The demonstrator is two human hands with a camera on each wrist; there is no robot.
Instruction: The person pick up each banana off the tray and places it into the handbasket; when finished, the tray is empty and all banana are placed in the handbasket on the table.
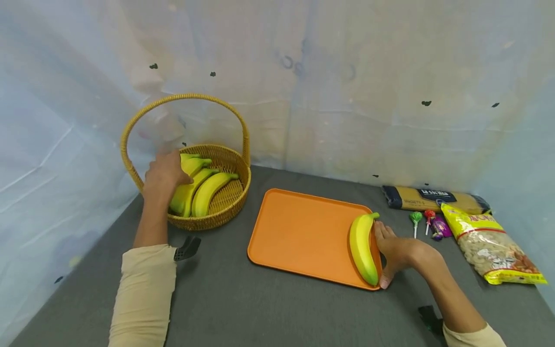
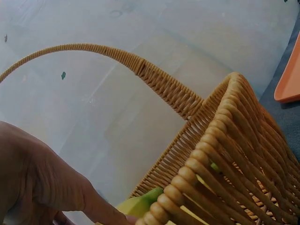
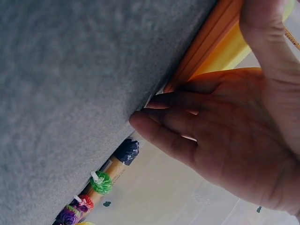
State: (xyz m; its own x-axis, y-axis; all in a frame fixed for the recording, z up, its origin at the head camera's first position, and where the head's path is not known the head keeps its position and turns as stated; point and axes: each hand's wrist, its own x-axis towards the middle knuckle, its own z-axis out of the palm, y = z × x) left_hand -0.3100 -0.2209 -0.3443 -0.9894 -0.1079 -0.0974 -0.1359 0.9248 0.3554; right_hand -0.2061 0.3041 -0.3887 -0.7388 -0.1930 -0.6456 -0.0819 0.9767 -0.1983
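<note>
A round wicker basket with a tall arched handle holds several yellow bananas with green tips. My left hand reaches in at its left side, thumb over the bananas; the other fingers are mostly hidden. In the left wrist view, the thumb lies beside a banana near the woven rim. One more banana lies along the right side of an orange tray. My right hand is at that tray's right edge, its fingers straight in the right wrist view, holding nothing.
A spaghetti packet lies at the back right, with a green lollipop, a red lollipop and a purple-wrapped sweet before it. Beside them is a yellow-edged bag. Pale sheeting stands behind the grey table.
</note>
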